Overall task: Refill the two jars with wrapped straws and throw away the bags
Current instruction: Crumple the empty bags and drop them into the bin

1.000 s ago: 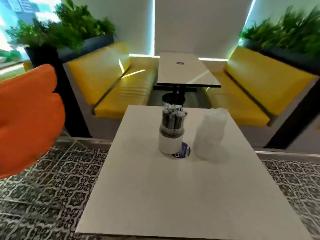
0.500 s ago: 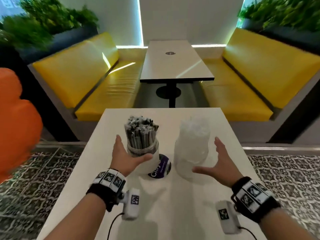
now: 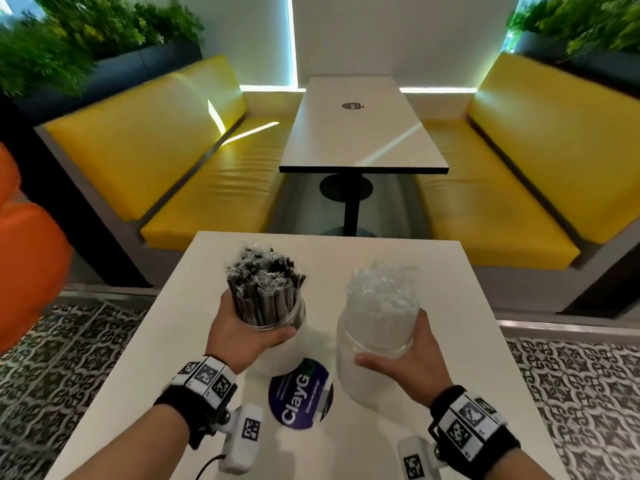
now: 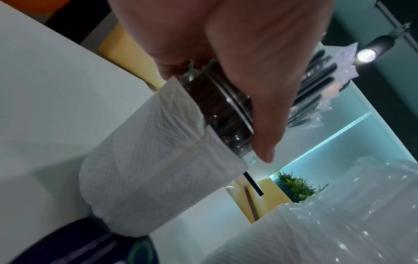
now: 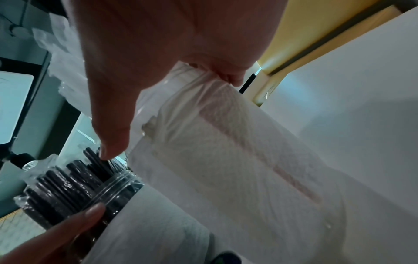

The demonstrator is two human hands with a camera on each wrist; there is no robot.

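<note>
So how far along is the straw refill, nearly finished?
Looks nearly finished: the dark straws jar and the clear straws jar both stand full. The left hand and right hand each grip one. No bags are in view, so their disposal can't be confirmed.

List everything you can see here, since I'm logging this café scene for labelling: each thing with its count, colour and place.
jar of dark straws: 1, clear with white paper wrap, near table, left
jar of clear straws: 1, clear with white paper wrap, near table, right
round sticker: 1, dark purple, on the table between the jars
near table: 1, white, foreground
far table: 1, white, black pedestal, between the benches
benches: 2, yellow, either side of the far table
plants: 2 planters, green, behind the benches
orange seat: 1, far left
left hand: grips the dark-straw jar
right hand: grips the clear-straw jar
</note>
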